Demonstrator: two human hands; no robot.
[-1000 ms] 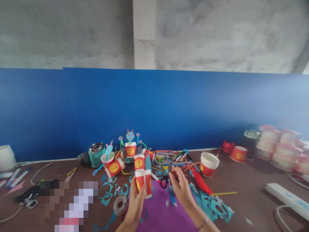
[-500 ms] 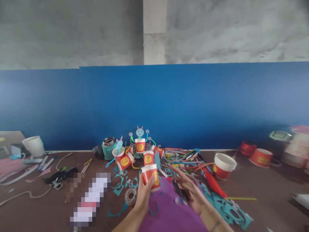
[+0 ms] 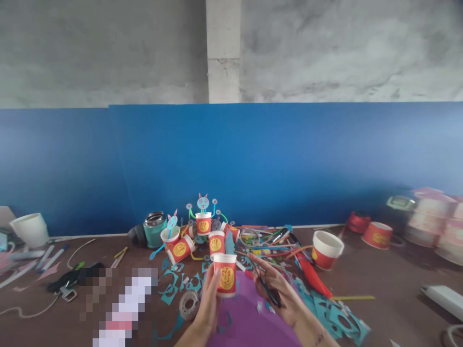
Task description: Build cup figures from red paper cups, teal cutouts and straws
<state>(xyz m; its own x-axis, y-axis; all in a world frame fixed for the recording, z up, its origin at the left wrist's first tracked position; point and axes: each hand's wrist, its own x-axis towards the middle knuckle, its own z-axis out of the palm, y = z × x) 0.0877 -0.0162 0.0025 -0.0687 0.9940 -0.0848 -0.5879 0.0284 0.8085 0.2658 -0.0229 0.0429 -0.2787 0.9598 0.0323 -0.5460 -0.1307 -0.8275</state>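
- I see the left hand [image 3: 209, 295] gripping a red paper cup [image 3: 226, 276], lower centre of the frame.
- Right of it, the right hand [image 3: 284, 295] has fingers around dark scissors [image 3: 271, 293] (blades blurred from here).
- A purple sheet [image 3: 249, 323] lies bottom centre.

Look, the held cup [image 3: 224, 274] blazes red, white-rimmed, round yellow emblem [image 3: 227, 278] | black on the scissors [image 3: 271, 294] | purple sheet [image 3: 253, 320], and what a purple | turquoise paper scraps [image 3: 333, 313] | pale-blue cat face [image 3: 203, 203], pink ears [image 3: 199, 195] | teal flask [image 3: 155, 233] | red pouch [image 3: 314, 277] | brown table [image 3: 379, 279] | solid blue partition [image 3: 231, 159] | mottled grey wall [image 3: 108, 53]!
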